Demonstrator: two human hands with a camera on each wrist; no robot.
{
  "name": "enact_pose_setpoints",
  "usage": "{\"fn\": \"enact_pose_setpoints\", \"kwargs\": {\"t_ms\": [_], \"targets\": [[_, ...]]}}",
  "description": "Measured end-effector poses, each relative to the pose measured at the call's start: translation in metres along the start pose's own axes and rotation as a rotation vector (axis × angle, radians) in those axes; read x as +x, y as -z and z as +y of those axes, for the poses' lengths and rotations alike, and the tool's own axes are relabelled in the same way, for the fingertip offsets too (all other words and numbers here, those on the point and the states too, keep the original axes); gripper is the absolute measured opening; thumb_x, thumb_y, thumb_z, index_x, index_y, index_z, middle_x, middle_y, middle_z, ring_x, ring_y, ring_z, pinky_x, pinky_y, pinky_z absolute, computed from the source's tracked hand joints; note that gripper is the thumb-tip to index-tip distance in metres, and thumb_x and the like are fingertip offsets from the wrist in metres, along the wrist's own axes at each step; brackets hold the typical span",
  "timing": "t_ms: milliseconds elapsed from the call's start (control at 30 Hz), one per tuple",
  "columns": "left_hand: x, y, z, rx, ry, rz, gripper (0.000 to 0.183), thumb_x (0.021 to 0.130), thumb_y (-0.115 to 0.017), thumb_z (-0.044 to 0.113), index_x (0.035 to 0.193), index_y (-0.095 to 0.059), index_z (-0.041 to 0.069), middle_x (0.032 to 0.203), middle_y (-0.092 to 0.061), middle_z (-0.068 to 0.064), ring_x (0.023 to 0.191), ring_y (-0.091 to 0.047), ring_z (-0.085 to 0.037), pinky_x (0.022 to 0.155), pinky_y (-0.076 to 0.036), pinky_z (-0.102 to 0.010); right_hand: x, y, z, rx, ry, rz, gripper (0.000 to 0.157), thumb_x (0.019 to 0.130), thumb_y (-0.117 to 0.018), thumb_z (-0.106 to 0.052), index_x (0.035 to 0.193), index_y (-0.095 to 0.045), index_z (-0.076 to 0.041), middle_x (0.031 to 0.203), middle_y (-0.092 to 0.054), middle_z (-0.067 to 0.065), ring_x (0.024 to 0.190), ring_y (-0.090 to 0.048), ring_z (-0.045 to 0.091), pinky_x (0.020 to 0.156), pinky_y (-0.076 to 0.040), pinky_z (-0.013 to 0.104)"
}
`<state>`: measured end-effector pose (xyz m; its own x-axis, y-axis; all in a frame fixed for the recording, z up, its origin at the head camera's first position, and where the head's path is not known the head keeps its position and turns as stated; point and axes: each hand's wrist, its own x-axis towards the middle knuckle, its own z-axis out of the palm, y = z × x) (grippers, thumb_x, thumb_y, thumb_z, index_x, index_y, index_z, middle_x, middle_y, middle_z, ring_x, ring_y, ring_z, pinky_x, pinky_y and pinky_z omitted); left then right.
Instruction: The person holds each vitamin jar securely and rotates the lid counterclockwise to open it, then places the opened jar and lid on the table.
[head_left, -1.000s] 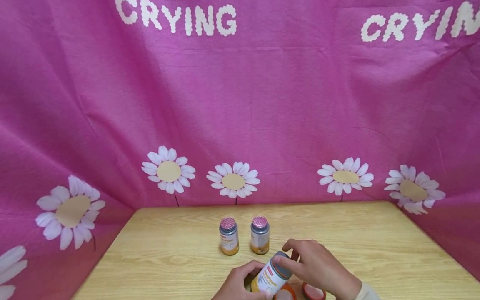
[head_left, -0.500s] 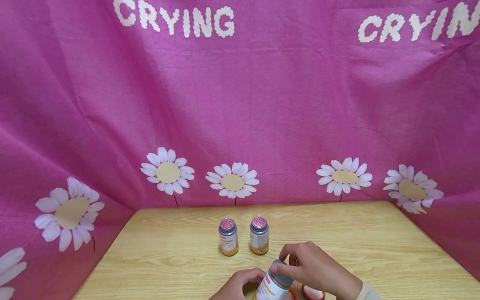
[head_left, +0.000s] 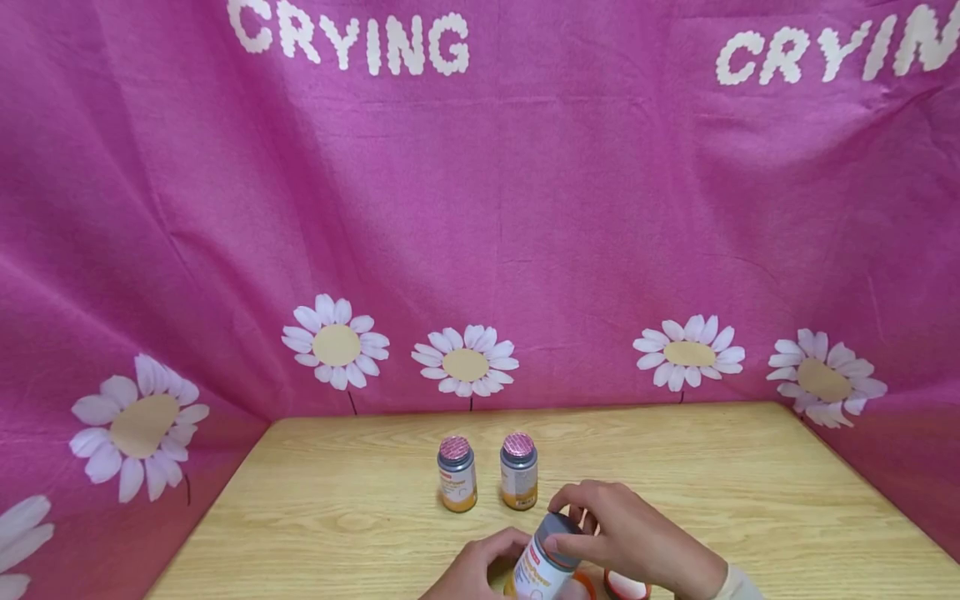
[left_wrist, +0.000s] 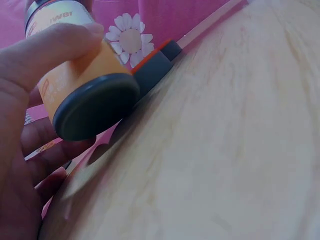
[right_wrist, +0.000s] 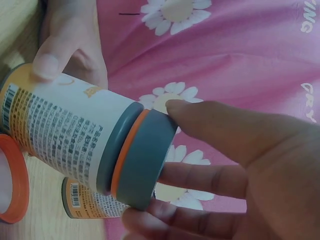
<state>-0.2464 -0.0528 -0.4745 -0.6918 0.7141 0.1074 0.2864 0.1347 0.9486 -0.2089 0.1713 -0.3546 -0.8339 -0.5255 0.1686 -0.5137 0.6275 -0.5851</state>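
Observation:
My left hand (head_left: 476, 573) grips a tilted supplement bottle (head_left: 537, 577) around its body, thumb across the label. The bottle is white and orange, and its dark base (left_wrist: 97, 107) hangs over the table in the left wrist view. On its top sits a grey lid (right_wrist: 147, 157) with an orange lower rim. Thumb and fingertips of my right hand (head_left: 626, 537) hold this lid by its edge. Whether the lid is tight on the neck cannot be seen. Part of the bottle is cut off by the lower edge of the head view.
Two similar bottles, the left one (head_left: 457, 490) and the right one (head_left: 519, 490), stand lidless with pink foil seals beyond my hands. Two loose lids, one orange-rimmed (head_left: 582, 587) and one red-rimmed (head_left: 628, 587), lie near the table's (head_left: 337, 500) front. A pink daisy cloth (head_left: 525, 250) hangs behind.
The bottle first dips lower in the head view, then rises slightly and stands a little steeper. My right fingers stay on the lid and shift slightly left.

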Motion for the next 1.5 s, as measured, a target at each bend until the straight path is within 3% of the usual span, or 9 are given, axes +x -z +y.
{"fn": "enact_pose_setpoints", "kwargs": {"t_ms": [133,300,633,800,900,1067,1267,1367,1500], "targets": [[0.001,-0.0009,0.0016,-0.015,0.015,0.044,0.043,0.079,-0.069,0.031,0.118,-0.052,0.028,0.105,-0.062,0.006,0.095,-0.057,-0.01,0.085,-0.04,-0.022,-0.0003,0.002,0.0013,0.018,0.028,-0.019,0.035,0.078,-0.066,-0.044,0.101,-0.062,-0.018,0.082,-0.056,-0.011,0.07,-0.053,0.003,0.058,-0.045,0.022],[0.0004,-0.001,0.0035,-0.023,0.036,0.09,0.043,0.078,-0.07,0.032,0.117,-0.053,0.029,0.102,-0.062,0.004,0.091,-0.057,-0.011,0.081,-0.041,-0.022,-0.0012,0.0049,0.0005,0.032,0.026,-0.056,0.031,0.078,-0.067,-0.039,0.105,-0.06,-0.025,0.092,-0.056,-0.013,0.081,-0.054,0.006,0.063,-0.046,0.024],[0.0009,-0.0018,0.0043,-0.004,0.023,0.121,0.043,0.076,-0.072,0.031,0.115,-0.054,0.029,0.101,-0.062,0.005,0.09,-0.057,-0.011,0.079,-0.042,-0.022,-0.0023,0.0076,-0.0009,0.029,0.058,-0.097,0.031,0.077,-0.069,-0.016,0.103,-0.059,-0.031,0.102,-0.054,-0.011,0.088,-0.051,0.009,0.07,-0.048,0.028],[0.0008,-0.0024,0.0028,0.016,-0.002,0.134,0.043,0.076,-0.072,0.031,0.115,-0.054,0.029,0.1,-0.062,0.005,0.088,-0.057,-0.009,0.078,-0.043,-0.022,-0.0054,0.005,-0.0027,-0.016,0.049,-0.037,0.036,0.08,-0.067,-0.031,0.114,-0.053,-0.032,0.109,-0.052,-0.01,0.094,-0.051,0.012,0.072,-0.047,0.029],[0.0009,-0.0028,0.0014,0.009,-0.017,0.131,0.043,0.077,-0.071,0.03,0.116,-0.054,0.028,0.099,-0.062,0.004,0.087,-0.058,-0.009,0.077,-0.044,-0.022,-0.0067,0.0039,-0.0027,-0.054,0.012,0.033,0.038,0.081,-0.061,-0.047,0.113,-0.054,-0.028,0.103,-0.055,-0.011,0.09,-0.053,0.012,0.069,-0.046,0.028],[0.001,-0.0032,0.0016,0.018,-0.026,0.129,0.042,0.077,-0.071,0.03,0.116,-0.054,0.027,0.099,-0.062,0.005,0.087,-0.058,-0.009,0.077,-0.043,-0.022,-0.0034,0.0032,-0.0014,-0.107,-0.084,0.112,0.041,0.08,-0.056,-0.056,0.097,-0.061,-0.019,0.078,-0.056,-0.01,0.063,-0.05,0.004,0.055,-0.041,0.023],[0.0015,-0.0026,0.001,0.029,-0.017,0.134,0.043,0.076,-0.072,0.031,0.115,-0.055,0.028,0.1,-0.062,0.006,0.088,-0.058,-0.009,0.079,-0.042,-0.022,-0.0017,0.0013,-0.0031,-0.163,-0.207,0.126,0.044,0.077,-0.055,-0.061,0.083,-0.065,-0.019,0.06,-0.051,-0.012,0.056,-0.045,0.005,0.049,-0.037,0.024],[0.0016,-0.0022,0.0006,0.024,-0.006,0.134,0.043,0.076,-0.072,0.032,0.116,-0.055,0.029,0.1,-0.062,0.006,0.089,-0.058,-0.009,0.079,-0.042,-0.022,-0.0012,0.0015,-0.002,-0.138,-0.191,0.098,0.041,0.077,-0.057,-0.059,0.081,-0.065,-0.019,0.061,-0.051,-0.012,0.055,-0.045,0.005,0.048,-0.037,0.023],[0.0015,-0.0014,0.0007,0.025,-0.004,0.129,0.043,0.076,-0.071,0.032,0.116,-0.054,0.028,0.101,-0.062,0.006,0.089,-0.057,-0.009,0.079,-0.042,-0.022,-0.0012,0.0016,0.0013,-0.095,-0.086,0.071,0.034,0.078,-0.06,-0.054,0.084,-0.064,-0.02,0.064,-0.052,-0.013,0.054,-0.045,0.003,0.048,-0.038,0.022]]}}
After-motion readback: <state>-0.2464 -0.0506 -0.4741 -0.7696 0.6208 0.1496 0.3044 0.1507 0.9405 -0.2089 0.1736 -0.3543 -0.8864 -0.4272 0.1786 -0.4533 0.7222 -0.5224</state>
